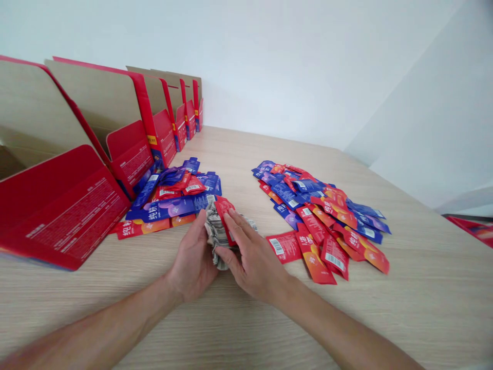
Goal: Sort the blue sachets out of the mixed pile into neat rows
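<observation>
A crumpled grey-and-white striped cloth (214, 232) is held between my two hands, just above the table. My left hand (193, 266) is closed around its left side, with the fingertips hidden behind it. From the right, my right hand (257, 261) presses a red sachet (223, 207) against the cloth, its fingers lying over the sachet and the cloth. Beyond my left hand lies a pile of blue and red sachets (175, 206). To the right of my right hand spreads a larger pile of blue, red and orange sachets (304, 198).
Several red cardboard boxes (73, 205) with raised flaps stand in a row along the left, reaching back to the white wall (269, 67). Everything rests on a pale wood-grain table (234, 154). A red item (472, 228) shows at the right edge.
</observation>
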`<state>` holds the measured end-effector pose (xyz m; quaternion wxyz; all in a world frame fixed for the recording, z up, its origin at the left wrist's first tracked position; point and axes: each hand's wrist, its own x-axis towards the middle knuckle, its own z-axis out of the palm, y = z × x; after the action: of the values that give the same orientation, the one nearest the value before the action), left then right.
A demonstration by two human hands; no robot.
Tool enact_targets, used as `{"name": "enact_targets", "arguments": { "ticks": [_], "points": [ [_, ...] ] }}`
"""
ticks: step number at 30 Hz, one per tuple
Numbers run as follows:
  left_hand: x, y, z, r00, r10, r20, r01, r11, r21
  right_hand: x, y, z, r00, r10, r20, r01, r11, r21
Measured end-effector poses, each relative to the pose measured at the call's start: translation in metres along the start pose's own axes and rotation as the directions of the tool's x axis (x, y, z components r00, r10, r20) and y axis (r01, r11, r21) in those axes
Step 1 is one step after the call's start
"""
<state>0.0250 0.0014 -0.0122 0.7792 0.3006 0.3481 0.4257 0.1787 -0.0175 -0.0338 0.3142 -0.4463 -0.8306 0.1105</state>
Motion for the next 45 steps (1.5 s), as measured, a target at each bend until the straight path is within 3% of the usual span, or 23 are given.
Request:
{"name": "enact_targets", "arguments": {
  "ticks": [4,8,14,18,21,24,27,30,33,37,45],
  "points": [
    [0.0,-0.001,-0.002,0.999,0.045,0.011,-0.046,0.998,0.05,0.002,-0.005,-0.006,0.997,0.048,-0.056,-0.047,0.999,0.019],
    [-0.001,-0.006,-0.001,0.998,0.063,0.016,-0.063,0.998,-0.002,0.007,-0.006,-0.013,0.973,0.188,-0.135,-0.181,0.981,0.062],
    [-0.003,-0.01,0.001,1.0,-0.005,0.014,0.005,0.999,-0.047,0.01,-0.011,-0.014,0.969,0.241,-0.053,-0.244,0.968,-0.052],
    [-0.003,-0.008,0.001,0.999,-0.03,-0.015,0.029,0.998,-0.049,0.008,-0.014,-0.014,0.978,0.201,-0.053,-0.206,0.974,-0.098],
    [-0.001,-0.007,-0.001,1.0,-0.025,-0.001,0.025,0.999,-0.044,0.004,-0.016,-0.019,0.976,0.194,-0.097,-0.195,0.981,0.003],
    [0.0,-0.007,-0.002,0.999,-0.014,0.032,0.017,0.996,-0.082,0.001,-0.017,-0.023,0.932,0.297,-0.209,-0.243,0.937,0.25],
    [-0.001,-0.008,-0.001,0.997,-0.032,0.063,0.042,0.987,-0.153,0.001,-0.01,-0.02,0.897,0.341,-0.282,-0.191,0.873,0.449],
    [-0.003,-0.009,0.0,0.996,-0.05,0.08,0.066,0.975,-0.212,0.003,0.004,-0.011,0.925,0.228,-0.304,-0.114,0.93,0.349],
    [-0.005,-0.007,0.001,0.998,-0.038,0.048,0.05,0.958,-0.282,0.004,0.013,-0.003,0.972,0.091,-0.218,-0.059,0.987,0.15],
    [-0.005,-0.005,0.002,0.998,-0.065,-0.005,0.059,0.934,-0.352,0.001,0.008,0.001,0.997,-0.016,-0.073,0.021,0.998,0.066],
    [-0.003,-0.004,0.003,0.996,-0.059,-0.06,0.032,0.922,-0.386,-0.002,-0.005,0.005,0.997,0.044,0.062,-0.041,0.998,-0.054]
  ]
}}
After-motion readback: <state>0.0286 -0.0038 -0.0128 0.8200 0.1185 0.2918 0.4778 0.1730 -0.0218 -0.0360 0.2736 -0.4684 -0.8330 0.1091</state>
